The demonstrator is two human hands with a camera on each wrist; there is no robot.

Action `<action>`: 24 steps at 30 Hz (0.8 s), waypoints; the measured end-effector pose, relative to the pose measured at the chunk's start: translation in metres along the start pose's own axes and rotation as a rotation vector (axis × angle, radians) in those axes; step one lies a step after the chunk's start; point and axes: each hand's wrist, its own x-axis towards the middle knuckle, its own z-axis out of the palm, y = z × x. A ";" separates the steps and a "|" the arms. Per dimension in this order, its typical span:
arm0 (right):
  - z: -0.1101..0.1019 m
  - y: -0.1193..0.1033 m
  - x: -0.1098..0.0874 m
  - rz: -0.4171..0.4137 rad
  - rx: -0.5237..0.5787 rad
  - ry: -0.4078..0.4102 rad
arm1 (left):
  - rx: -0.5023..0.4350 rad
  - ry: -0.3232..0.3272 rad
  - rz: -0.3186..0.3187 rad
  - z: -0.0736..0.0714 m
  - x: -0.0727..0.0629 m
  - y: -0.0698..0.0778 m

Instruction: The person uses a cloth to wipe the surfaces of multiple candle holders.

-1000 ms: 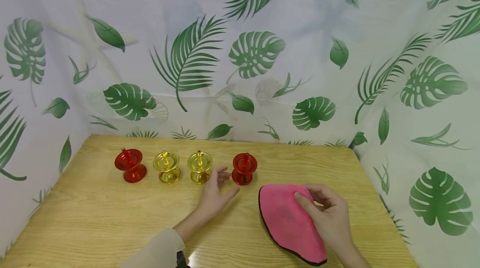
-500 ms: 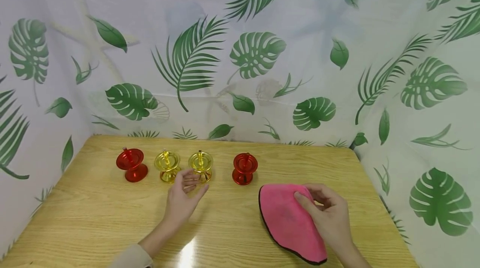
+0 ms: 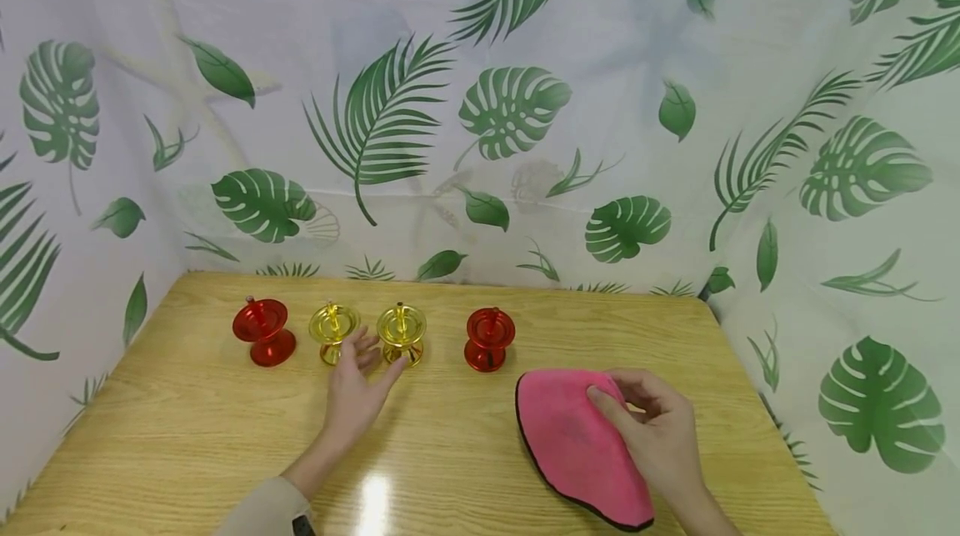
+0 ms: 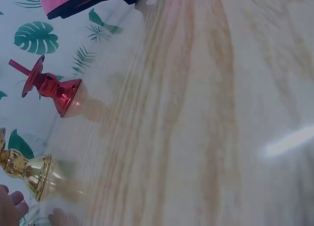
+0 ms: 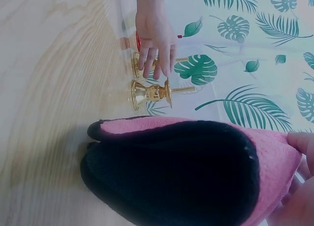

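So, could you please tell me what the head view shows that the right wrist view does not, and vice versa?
Only the head view shows the right red holder and the pale sleeve.
Only the right wrist view shows the black inner side of the pink cloth.
Both show the pink cloth in the right hand, the left hand, the two gold holders, the wooden table, the leaf-print backdrop and, mostly hidden in the wrist view, the left red holder.

the stands (image 3: 401,325) look glossy and metallic, the pink cloth (image 3: 576,444) matt.
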 end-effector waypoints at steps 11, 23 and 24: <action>0.004 -0.001 0.001 0.009 -0.032 -0.012 | 0.032 0.018 0.032 0.019 0.018 -0.007; 0.005 0.000 0.002 0.009 -0.039 -0.014 | 0.048 -0.003 0.015 0.024 0.030 -0.013; 0.005 0.000 0.003 0.010 -0.038 -0.017 | 0.036 -0.005 0.015 0.024 0.031 -0.014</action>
